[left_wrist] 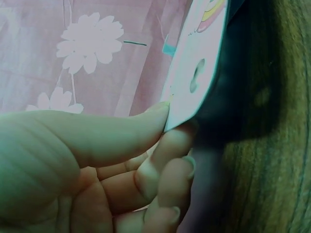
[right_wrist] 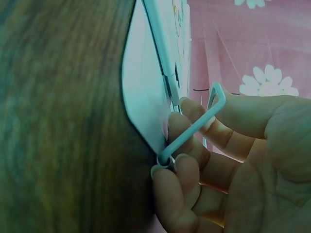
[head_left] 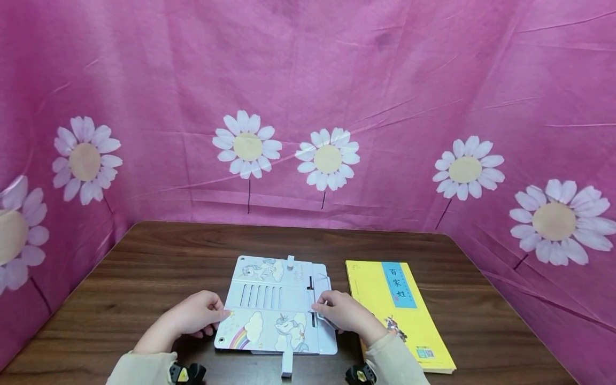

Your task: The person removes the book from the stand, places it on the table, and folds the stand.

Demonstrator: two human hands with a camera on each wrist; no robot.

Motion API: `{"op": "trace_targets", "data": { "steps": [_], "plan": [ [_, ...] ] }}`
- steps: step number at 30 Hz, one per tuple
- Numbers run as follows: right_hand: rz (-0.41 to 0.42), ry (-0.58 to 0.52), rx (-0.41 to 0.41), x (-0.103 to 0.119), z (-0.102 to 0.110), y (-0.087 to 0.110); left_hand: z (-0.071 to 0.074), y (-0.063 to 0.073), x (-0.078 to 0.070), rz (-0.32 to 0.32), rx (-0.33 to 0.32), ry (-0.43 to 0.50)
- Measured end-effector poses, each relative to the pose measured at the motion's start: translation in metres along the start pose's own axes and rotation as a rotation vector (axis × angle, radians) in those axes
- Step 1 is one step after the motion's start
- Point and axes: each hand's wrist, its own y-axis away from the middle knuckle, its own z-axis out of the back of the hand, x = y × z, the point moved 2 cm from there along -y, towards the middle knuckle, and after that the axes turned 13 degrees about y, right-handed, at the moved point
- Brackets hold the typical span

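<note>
A white folding book stand (head_left: 262, 297) with unicorn and rainbow drawings lies tilted slightly off the table, in the middle of the head view. My left hand (head_left: 199, 314) pinches its left edge; in the left wrist view the thumb (left_wrist: 116, 136) is on the printed face and curled fingers are beneath. At the right side, my right hand (head_left: 347, 313) holds a bent white wire bracket (right_wrist: 194, 127) joined to the stand, with thumb and fingers around it. White clips (head_left: 287, 363) stick out at the stand's top and bottom edges.
A yellow book (head_left: 385, 299) with a blue title panel lies right of the stand, partly under my right forearm. The brown wooden table (head_left: 192, 251) ends at a pink curtain (head_left: 308, 69) printed with white daisies.
</note>
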Motion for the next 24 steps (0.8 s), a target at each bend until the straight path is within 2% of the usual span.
{"op": "trace_targets", "data": {
  "steps": [6, 12, 24],
  "plan": [
    [0.001, -0.007, 0.002, 0.0009, 0.0009, 0.0, -0.0006, -0.0016, 0.0014, 0.009, 0.016, -0.027],
    [0.006, -0.001, -0.007, 0.0016, 0.0007, 0.0007, -0.0021, -0.0026, 0.0017, 0.016, -0.016, -0.037],
    [-0.005, 0.111, -0.075, 0.0064, -0.0071, -0.0005, -0.0037, -0.0033, 0.0017, 0.027, -0.025, -0.051]
  ]
}}
